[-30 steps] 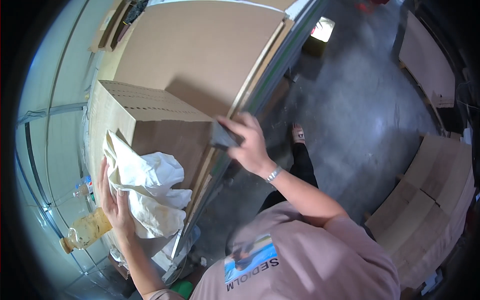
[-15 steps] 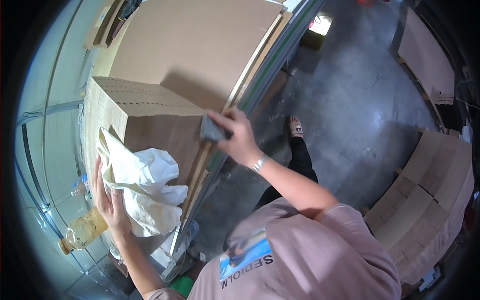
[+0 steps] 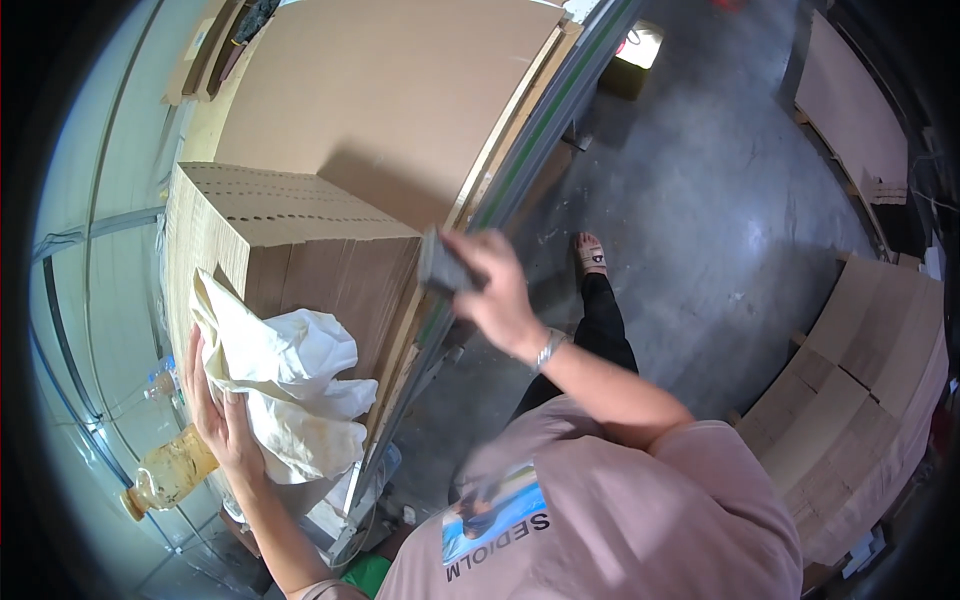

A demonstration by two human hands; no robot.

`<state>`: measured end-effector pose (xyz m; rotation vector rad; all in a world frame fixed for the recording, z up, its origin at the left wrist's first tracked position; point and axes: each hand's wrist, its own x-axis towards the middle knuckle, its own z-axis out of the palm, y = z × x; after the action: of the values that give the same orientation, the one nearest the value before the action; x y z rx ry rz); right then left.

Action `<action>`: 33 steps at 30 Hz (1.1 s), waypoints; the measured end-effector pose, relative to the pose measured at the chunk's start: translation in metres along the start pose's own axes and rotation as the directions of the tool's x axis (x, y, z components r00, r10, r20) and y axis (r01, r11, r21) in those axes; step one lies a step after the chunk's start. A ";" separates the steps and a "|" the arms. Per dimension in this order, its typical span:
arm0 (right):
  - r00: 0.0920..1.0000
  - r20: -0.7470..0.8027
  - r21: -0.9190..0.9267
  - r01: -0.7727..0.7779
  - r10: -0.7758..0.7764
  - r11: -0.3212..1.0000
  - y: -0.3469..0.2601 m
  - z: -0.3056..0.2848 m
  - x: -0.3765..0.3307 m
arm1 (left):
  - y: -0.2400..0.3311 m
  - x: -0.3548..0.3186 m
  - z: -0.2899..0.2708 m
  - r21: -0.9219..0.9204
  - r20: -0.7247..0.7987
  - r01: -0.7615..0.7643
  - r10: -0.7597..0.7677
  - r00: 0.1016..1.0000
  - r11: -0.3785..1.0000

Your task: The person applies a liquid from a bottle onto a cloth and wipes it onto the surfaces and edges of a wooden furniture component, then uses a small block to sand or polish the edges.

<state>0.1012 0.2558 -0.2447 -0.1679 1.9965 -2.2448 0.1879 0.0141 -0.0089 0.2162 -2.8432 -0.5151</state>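
Head view: the left hand (image 3: 218, 410) is pressing flat, fingers spread, on a white cloth (image 3: 285, 385) lying against the near side of the cardboard stack (image 3: 300, 240). The right hand (image 3: 495, 290) is gripping a dark block (image 3: 440, 268) at the stack's right edge, beside the metal rail (image 3: 540, 150). A bottle (image 3: 170, 472) is lying near left.

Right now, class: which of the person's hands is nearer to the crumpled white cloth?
Left. The left hand presses flat against the white cloth beside the cardboard stack. The right hand is apart from it, past the stack's far side, gripping a small dark block.
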 end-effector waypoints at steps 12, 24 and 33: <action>0.735 0.620 0.081 0.288 -0.274 0.954 -0.014 0.005 0.126 | 0.001 0.000 0.000 0.025 0.004 0.004 -0.004 1.000 1.000; 0.847 0.397 0.178 0.307 -0.353 0.935 -0.007 0.020 0.104 | 0.001 0.002 0.000 -0.036 0.021 0.009 -0.008 1.000 0.999; 0.819 0.365 0.063 0.454 -0.443 0.889 -0.011 0.018 0.101 | 0.003 0.003 0.002 -0.003 0.006 0.006 -0.006 1.000 1.000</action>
<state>0.0041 0.2222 -0.2318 -1.0900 1.9197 -2.2018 0.1838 0.0169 -0.0090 0.2237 -2.8484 -0.5218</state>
